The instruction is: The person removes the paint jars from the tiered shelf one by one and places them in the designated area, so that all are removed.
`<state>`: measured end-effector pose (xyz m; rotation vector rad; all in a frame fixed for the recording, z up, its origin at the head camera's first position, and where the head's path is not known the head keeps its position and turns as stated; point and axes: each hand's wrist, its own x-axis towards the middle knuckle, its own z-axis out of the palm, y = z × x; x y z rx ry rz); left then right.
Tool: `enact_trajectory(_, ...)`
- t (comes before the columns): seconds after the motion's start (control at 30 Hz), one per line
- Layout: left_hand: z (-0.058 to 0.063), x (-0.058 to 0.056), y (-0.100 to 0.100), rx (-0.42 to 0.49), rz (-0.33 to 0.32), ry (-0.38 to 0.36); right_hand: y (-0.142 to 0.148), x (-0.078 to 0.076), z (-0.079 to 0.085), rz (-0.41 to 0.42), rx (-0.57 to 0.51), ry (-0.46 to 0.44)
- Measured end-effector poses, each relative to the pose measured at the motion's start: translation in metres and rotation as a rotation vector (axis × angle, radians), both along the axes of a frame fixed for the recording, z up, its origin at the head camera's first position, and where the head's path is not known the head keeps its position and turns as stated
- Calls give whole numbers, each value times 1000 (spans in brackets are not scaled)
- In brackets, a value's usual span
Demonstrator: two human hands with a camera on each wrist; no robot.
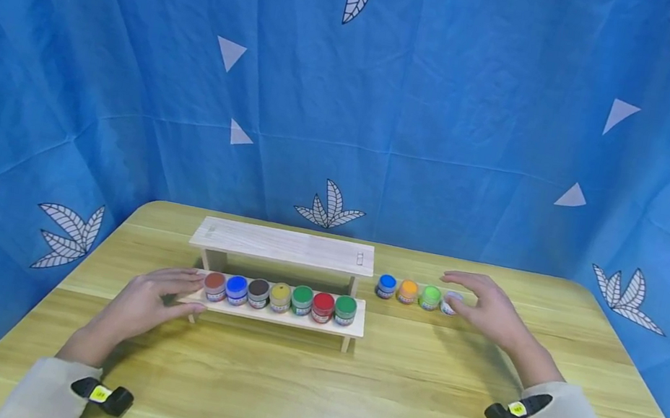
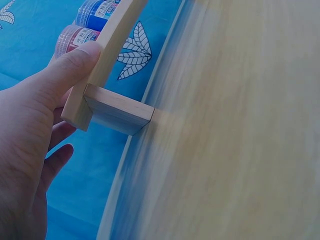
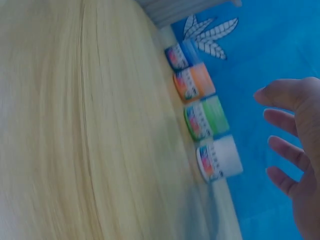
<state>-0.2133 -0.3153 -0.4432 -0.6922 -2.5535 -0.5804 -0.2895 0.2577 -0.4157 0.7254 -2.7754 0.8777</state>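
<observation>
Backdrop cloth (image 1: pixel 353 95): blue, creased fabric, printed with white triangles and black-lined leaves; hangs behind the table.

Table (image 1: pixel 305 394): flat, yellowish wood grain, smooth, with a sheen near the front.

Wooden rack (image 1: pixel 283 245): pale, straight-grained wood; two long rectangular boards on short legs, the upper set behind the lower. Stands on the table, left of centre.

Hands, two, bare. Left hand (image 1: pixel 145 303): thumb on the front edge of the lower board, fingers around its left end; grips the rack. Right hand (image 1: pixel 489 314): fingers parted and lightly bent, holding nothing; beside the white jar. Step in hand, as judged: reaching for a jar while the rack is steadied. The next move would seem to call for closing thumb and fingers round that jar's sides.

Wrist devices, two: left (image 1: pixel 110 398) and right (image 1: pixel 506 415); black, with yellow labels.

Seven jars (image 1: pixel 280 297): squat cylinders, clear walls, labels, coloured tops; one row on the lower board.

Four jars (image 1: pixel 408 291): on the table right of the rack, in line: blue, orange, light green, then the white jar (image 3: pixel 220 157).
</observation>
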Motion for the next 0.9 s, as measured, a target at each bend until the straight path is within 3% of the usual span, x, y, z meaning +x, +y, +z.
enact_trajectory(0.3, 1, 0, 0, -5, 4, -11, -18, 10, 5, -10, -42, 46)
enact_trajectory(0.6, 0, 1, 0, -6, 12, -24, -36, 18, 11, 32, -61, 90)
enact_trajectory(0.9, 1, 1, 0, 0, 6, -19, -68, 26, 21, 146, -72, 154)
